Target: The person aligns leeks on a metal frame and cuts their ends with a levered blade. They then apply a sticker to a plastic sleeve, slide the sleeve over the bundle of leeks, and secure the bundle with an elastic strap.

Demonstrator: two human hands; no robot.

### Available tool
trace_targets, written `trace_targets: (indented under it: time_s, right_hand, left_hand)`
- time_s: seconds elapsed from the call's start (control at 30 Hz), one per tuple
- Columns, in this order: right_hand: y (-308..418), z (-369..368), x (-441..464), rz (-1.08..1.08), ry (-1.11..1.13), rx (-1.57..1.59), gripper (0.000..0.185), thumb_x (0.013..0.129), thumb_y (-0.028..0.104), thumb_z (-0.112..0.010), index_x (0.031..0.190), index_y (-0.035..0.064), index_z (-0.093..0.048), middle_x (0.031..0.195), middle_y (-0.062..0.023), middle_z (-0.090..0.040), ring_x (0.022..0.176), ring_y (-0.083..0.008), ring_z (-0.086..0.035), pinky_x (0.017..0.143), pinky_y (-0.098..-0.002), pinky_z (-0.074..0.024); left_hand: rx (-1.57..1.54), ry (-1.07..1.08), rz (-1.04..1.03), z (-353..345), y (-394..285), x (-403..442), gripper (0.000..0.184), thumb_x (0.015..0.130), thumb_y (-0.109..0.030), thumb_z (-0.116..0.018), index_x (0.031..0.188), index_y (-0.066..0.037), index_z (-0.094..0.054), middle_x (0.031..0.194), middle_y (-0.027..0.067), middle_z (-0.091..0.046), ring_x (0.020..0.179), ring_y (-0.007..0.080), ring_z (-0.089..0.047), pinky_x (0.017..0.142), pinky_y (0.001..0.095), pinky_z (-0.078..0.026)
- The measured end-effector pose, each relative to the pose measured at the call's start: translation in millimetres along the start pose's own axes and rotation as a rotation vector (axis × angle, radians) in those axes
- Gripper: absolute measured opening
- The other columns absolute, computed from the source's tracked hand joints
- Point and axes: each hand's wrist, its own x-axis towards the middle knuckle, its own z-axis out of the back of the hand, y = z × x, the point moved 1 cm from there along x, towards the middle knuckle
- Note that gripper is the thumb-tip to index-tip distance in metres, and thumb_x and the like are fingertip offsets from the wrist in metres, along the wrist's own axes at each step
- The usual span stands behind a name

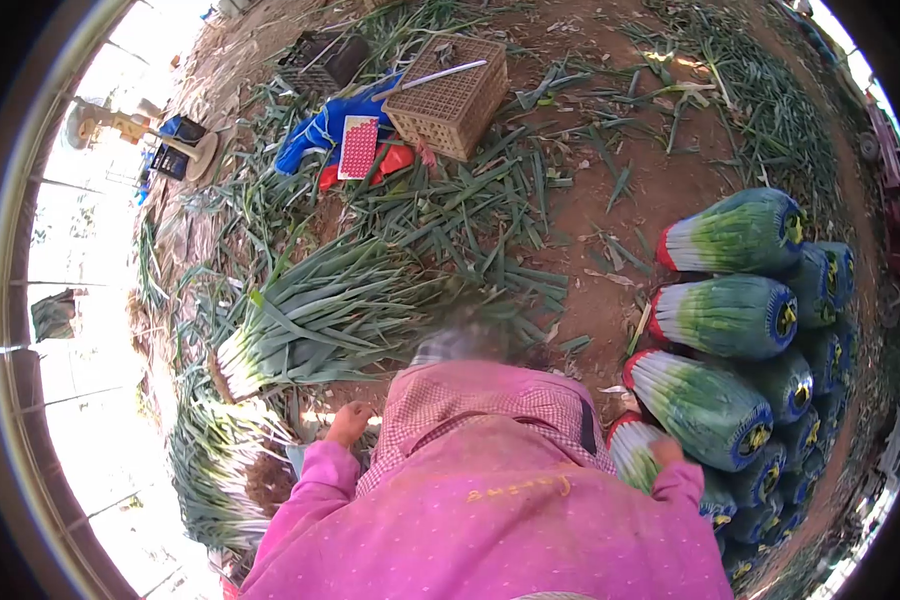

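My left hand (350, 424) hangs low beside my left thigh, its fingers curled and partly out of sight, near a pile of leeks (232, 455) with white stalks and roots. Above it lies a larger heap of green leeks (320, 315). My right hand (667, 452) is at the red-banded end of a packed bundle (632, 450) on my right; motion blur hides its fingers. Just above that hand lies another netted bundle (705, 405) with a red band round its white stalk end.
An upturned plastic crate (448, 95) with a pale stick on it stands ahead, beside a blue cloth (320, 130) and a red-dotted card (358, 148). Leaf scraps litter the soil. More netted bundles (735, 230) are stacked at the right. A stool (201, 156) stands far left.
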Motion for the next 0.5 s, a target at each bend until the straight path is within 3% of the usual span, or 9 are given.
trace_targets:
  time_s: [0.03,0.07,0.1,0.13,0.2,0.3,0.37,0.47,0.5]
  right_hand:
    - [-19.7,26.8,28.8,-0.355,-0.186,0.293,0.022,0.082,0.027,-0.055,0.084,0.0083,-0.067,0.086,-0.0189,-0.065,0.08,-0.0368,-0.062,0.071,-0.0508,-0.0474]
    - [-24.6,100.0,40.6,-0.258,-0.31,0.231,0.031,0.087,0.032,-0.052,0.085,0.0048,-0.065,0.086,-0.0223,-0.064,0.082,-0.0417,-0.06,0.073,-0.0519,-0.0458]
    - [-28.5,154.9,58.7,-0.266,-0.559,0.544,0.033,0.086,0.033,-0.053,0.086,0.0009,-0.063,0.087,-0.0251,-0.063,0.084,-0.0435,-0.059,0.075,-0.0515,-0.0451]
    - [-34.7,204.7,82.8,-0.407,-0.402,0.699,0.034,0.087,0.032,-0.055,0.088,-0.0013,-0.063,0.089,-0.026,-0.062,0.085,-0.0432,-0.058,0.076,-0.049,-0.045]
    - [-9.7,310.1,80.4,-0.292,-0.698,0.935,0.038,0.089,0.03,-0.057,0.107,-0.0039,-0.062,0.103,-0.0215,-0.065,0.094,-0.0343,-0.063,0.083,-0.0381,-0.0475]
    - [13.3,362.2,61.2,-0.166,-0.782,1.143,0.034,0.09,0.02,-0.057,0.113,-0.005,-0.06,0.11,-0.0195,-0.064,0.104,-0.0285,-0.062,0.091,-0.0354,-0.046]
    - [26.4,358.2,41.6,-0.157,-0.813,1.057,0.034,0.091,0.02,-0.056,0.115,-0.0048,-0.059,0.112,-0.0197,-0.064,0.106,-0.0281,-0.061,0.093,-0.0349,-0.0452]
    - [41.3,254.8,40.0,-0.391,-0.728,0.917,0.03,0.089,0.019,-0.056,0.107,-0.0041,-0.062,0.104,-0.0218,-0.065,0.1,-0.0347,-0.061,0.088,-0.0395,-0.0462]
    - [56.2,236.3,37.7,-0.52,-0.47,0.856,0.03,0.088,0.023,-0.056,0.1,-0.0024,-0.063,0.098,-0.0245,-0.063,0.095,-0.0394,-0.06,0.084,-0.043,-0.0464]
  left_hand:
    - [0.087,0.022,0.044,-3.2,6.9,-12.5,0.036,0.082,-0.032,-0.054,0.101,-0.004,-0.066,0.084,0.0188,-0.067,0.078,0.0328,-0.066,0.072,0.0406,-0.05]
    - [0.177,0.048,0.088,-8.9,13.6,-26.7,0.036,0.082,-0.032,-0.053,0.102,-0.004,-0.065,0.084,0.0189,-0.067,0.079,0.0336,-0.066,0.072,0.041,-0.05]
    - [0.261,0.065,0.03,-15.2,19.1,-39.3,0.037,0.081,-0.033,-0.054,0.104,-0.006,-0.064,0.092,0.0203,-0.067,0.087,0.0373,-0.064,0.076,0.043,-0.05]
    - [0.322,0.145,0.0,-15.5,15.1,-45.6,0.037,0.081,-0.034,-0.055,0.104,-0.006,-0.064,0.096,0.0206,-0.066,0.09,0.0383,-0.063,0.078,0.0437,-0.049]
    - [0.439,0.317,-0.075,-18.2,3.0,-58.2,0.038,0.08,-0.034,-0.056,0.105,-0.007,-0.065,0.102,0.0212,-0.065,0.097,0.0402,-0.06,0.082,0.0453,-0.048]
    - [0.477,0.271,-0.133,-17.6,-17.7,-13.0,0.039,0.08,-0.033,-0.055,0.108,-0.008,-0.064,0.106,0.0241,-0.062,0.099,0.0406,-0.059,0.086,0.0471,-0.047]
    - [0.531,0.295,-0.29,-14.7,-21.7,44.8,0.034,0.082,-0.03,-0.053,0.103,-0.007,-0.066,0.101,0.0232,-0.064,0.097,0.0395,-0.061,0.084,0.0458,-0.048]
    - [0.41,0.127,-0.304,20.3,-159.8,62.3,0.036,0.084,-0.032,-0.054,0.105,-0.005,-0.065,0.099,0.0209,-0.066,0.094,0.0367,-0.063,0.082,0.0422,-0.049]
    - [0.363,0.06,-0.355,34.6,-183.1,71.1,0.035,0.084,-0.031,-0.052,0.104,-0.005,-0.066,0.097,0.02,-0.067,0.093,0.0367,-0.063,0.083,0.0425,-0.049]
